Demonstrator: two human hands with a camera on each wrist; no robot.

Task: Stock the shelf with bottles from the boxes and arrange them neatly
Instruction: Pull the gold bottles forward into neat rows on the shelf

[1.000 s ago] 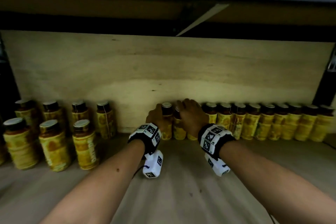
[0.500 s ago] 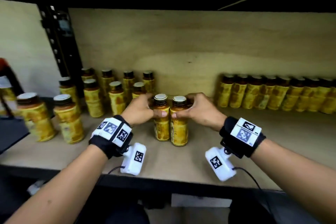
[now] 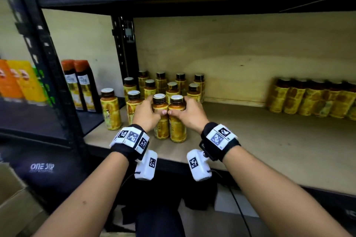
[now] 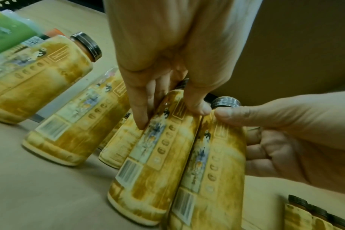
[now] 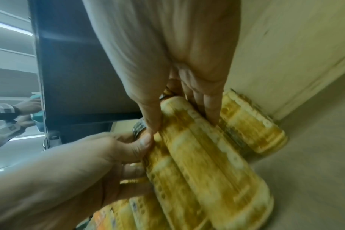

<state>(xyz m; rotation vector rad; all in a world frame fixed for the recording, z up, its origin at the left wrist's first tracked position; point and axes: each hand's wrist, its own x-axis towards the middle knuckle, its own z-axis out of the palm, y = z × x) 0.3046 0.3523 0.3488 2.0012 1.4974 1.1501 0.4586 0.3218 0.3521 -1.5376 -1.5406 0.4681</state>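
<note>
Two amber bottles with yellow labels and silver caps stand pressed side by side near the front of the wooden shelf board (image 3: 269, 140). My left hand (image 3: 152, 109) grips the left bottle (image 3: 161, 127) at its shoulder. My right hand (image 3: 187, 110) grips the right bottle (image 3: 177, 129) the same way, and the two thumbs touch in front. In the left wrist view my left hand (image 4: 167, 113) wraps the left bottle (image 4: 154, 155). In the right wrist view my right hand (image 5: 181, 118) wraps the right bottle (image 5: 207, 163). Whether the bottle bases touch the board I cannot tell.
Several like bottles (image 3: 169, 86) cluster just behind and left of the pair, with one bottle (image 3: 110, 108) apart at the shelf's left end. A row of bottles (image 3: 312, 100) lines the back right. Black uprights (image 3: 125, 44), dark orange-capped bottles (image 3: 81, 86) and a cardboard box (image 3: 13, 208) lie left.
Both hands carried the pair of bottles from the left end of the right-hand back row forward and leftward to the left cluster. The view swung left with them.
</note>
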